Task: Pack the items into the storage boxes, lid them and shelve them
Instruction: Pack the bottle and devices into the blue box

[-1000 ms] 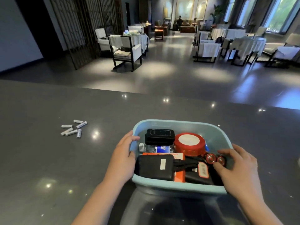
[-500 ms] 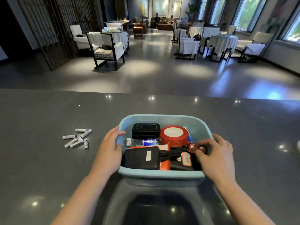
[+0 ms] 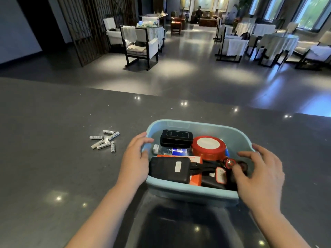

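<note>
A light blue storage box [image 3: 189, 191] stands without a lid on the dark counter. Packed inside are a black device [image 3: 176, 137], a red round tin [image 3: 207, 147], a small bottle [image 3: 170, 151], a black pouch [image 3: 168, 170] over an orange box, and two red-ended batteries [image 3: 231, 162]. My left hand [image 3: 134, 165] grips the box's left rim, fingers hooked over the edge. My right hand [image 3: 259, 176] lies over the box's right side with fingers spread, its thumb touching the red-ended batteries. Several white batteries [image 3: 105, 140] lie loose to the left.
A translucent grey lid [image 3: 188, 226] lies flat on the counter just in front of the box. The counter's far edge [image 3: 161, 96] drops to a dining hall floor with chairs and covered tables. A person sits far off at the back.
The box now sits closer to the loose white batteries than a second ago. My right hand's fingers have spread out from a curl over the red-ended batteries.
</note>
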The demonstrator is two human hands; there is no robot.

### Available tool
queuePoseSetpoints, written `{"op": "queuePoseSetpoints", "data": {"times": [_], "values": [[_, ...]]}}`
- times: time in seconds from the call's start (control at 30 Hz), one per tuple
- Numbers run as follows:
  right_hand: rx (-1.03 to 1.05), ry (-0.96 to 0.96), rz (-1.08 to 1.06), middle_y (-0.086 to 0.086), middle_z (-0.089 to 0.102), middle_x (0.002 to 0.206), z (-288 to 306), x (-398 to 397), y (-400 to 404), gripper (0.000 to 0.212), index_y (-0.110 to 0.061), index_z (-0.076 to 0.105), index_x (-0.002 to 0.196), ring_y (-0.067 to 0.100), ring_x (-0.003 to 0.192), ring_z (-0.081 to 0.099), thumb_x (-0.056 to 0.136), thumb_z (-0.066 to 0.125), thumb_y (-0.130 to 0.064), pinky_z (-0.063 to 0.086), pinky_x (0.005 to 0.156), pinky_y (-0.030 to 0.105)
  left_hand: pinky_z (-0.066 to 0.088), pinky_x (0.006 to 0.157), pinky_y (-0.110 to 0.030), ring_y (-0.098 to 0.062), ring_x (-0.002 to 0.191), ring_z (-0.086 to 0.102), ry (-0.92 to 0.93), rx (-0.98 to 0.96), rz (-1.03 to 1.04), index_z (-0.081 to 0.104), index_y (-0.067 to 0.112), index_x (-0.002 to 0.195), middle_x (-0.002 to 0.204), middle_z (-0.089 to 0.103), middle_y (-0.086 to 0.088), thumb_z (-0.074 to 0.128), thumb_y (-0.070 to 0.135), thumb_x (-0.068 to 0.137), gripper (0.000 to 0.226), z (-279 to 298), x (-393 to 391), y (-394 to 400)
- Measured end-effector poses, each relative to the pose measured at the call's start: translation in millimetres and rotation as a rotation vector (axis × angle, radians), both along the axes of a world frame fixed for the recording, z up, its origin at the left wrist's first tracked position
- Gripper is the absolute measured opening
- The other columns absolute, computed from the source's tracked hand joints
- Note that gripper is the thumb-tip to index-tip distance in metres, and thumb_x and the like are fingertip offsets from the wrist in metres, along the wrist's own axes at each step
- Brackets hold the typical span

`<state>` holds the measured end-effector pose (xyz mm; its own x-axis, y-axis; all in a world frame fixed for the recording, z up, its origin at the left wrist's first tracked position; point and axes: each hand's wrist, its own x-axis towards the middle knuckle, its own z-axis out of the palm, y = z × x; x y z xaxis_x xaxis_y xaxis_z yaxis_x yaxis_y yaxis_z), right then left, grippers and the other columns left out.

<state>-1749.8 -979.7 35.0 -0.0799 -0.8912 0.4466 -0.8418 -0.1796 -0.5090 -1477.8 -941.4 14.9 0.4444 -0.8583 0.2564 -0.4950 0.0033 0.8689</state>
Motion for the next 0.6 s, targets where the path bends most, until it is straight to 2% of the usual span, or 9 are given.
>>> {"op": "queuePoseSetpoints", "data": {"times": [0.07, 0.13, 0.2, 0.3, 0.4, 0.47, 0.53, 0.6], "values": [[-0.066, 0.034, 0.069, 0.004, 0.058, 0.123, 2, 18, 13, 0.027, -0.02, 0.069, 0.097, 0.029, 0.121, 0.046, 0.076, 0.059, -0.033, 0.033, 0.095, 0.04, 0.03, 0.108, -0.02, -0.001, 0.123, 0.044, 0.043, -0.035, 0.013, 0.062, 0.026, 0.099, 0.131, 0.049, 0.012, 0.045, -0.008, 0.089, 0.04, 0, -1, 4], [-0.085, -0.01, 0.182, 0.0, 0.059, 0.12, 4, 47, 29, 0.033, -0.021, 0.068, 0.097, 0.024, 0.117, 0.049, 0.075, 0.051, -0.038, 0.033, 0.095, 0.035, 0.028, 0.105, -0.01, 0.003, 0.123, 0.043, 0.055, -0.065, -0.005, 0.06, 0.032, 0.097, 0.13, 0.05, 0.014, 0.046, -0.001, 0.092, 0.037, 0, -2, 12], [-0.13, -0.111, 0.333, -0.002, 0.06, 0.118, 3, 81, 41, 0.03, -0.019, 0.069, 0.097, 0.019, 0.114, 0.05, 0.075, 0.053, -0.033, 0.033, 0.098, 0.026, 0.029, 0.101, -0.007, 0.007, 0.122, 0.044, 0.04, -0.101, -0.043, 0.061, 0.034, 0.101, 0.128, 0.053, 0.017, 0.047, 0.009, 0.095, 0.029, -3, 3, 24], [-0.234, -0.163, 0.521, -0.002, 0.063, 0.113, 1, 134, 54, 0.022, -0.015, 0.07, 0.095, 0.017, 0.111, 0.055, 0.075, 0.061, -0.018, 0.039, 0.098, 0.031, 0.035, 0.096, -0.009, 0.006, 0.116, 0.05, 0.02, -0.143, -0.032, 0.062, 0.031, 0.107, 0.12, 0.059, 0.02, 0.048, 0.02, 0.09, 0.025, -16, 35, 39], [-0.278, -0.192, 0.619, -0.002, 0.064, 0.11, -4, 187, 68, 0.022, -0.013, 0.071, 0.094, 0.016, 0.109, 0.057, 0.074, 0.065, -0.008, 0.041, 0.096, 0.032, 0.036, 0.086, -0.004, 0.01, 0.104, 0.054, -0.007, -0.065, -0.02, 0.061, 0.037, 0.102, 0.11, 0.063, 0.019, 0.052, 0.019, 0.084, 0.027, -23, 97, 44], [-0.262, -0.219, 0.716, -0.003, 0.065, 0.109, -11, 227, 76, 0.024, -0.015, 0.071, 0.095, 0.015, 0.107, 0.057, 0.074, 0.066, -0.006, 0.043, 0.095, 0.03, 0.035, 0.085, -0.002, 0.009, 0.101, 0.054, -0.085, -0.017, -0.025, 0.063, 0.034, 0.1, 0.105, 0.063, 0.02, 0.059, 0.006, 0.084, 0.032, -24, 143, 45], [-0.166, -0.183, 0.806, -0.007, 0.064, 0.109, -26, 267, 74, 0.027, -0.019, 0.069, 0.097, 0.013, 0.106, 0.058, 0.074, 0.065, -0.006, 0.047, 0.09, 0.034, 0.038, 0.086, -0.008, 0.002, 0.098, 0.056, -0.179, 0.033, -0.018, 0.066, 0.028, 0.101, 0.103, 0.063, 0.019, 0.062, -0.003, 0.08, 0.038, -27, 185, 44], [-0.007, -0.15, 0.796, -0.01, 0.062, 0.112, -47, 299, 63, 0.031, -0.023, 0.066, 0.102, 0.011, 0.109, 0.055, 0.074, 0.062, -0.011, 0.048, 0.09, 0.037, 0.042, 0.089, -0.022, -0.008, 0.1, 0.057, -0.244, 0.096, -0.019, 0.065, 0.027, 0.104, 0.104, 0.063, 0.014, 0.064, -0.003, 0.077, 0.04, -33, 216, 42]]}}
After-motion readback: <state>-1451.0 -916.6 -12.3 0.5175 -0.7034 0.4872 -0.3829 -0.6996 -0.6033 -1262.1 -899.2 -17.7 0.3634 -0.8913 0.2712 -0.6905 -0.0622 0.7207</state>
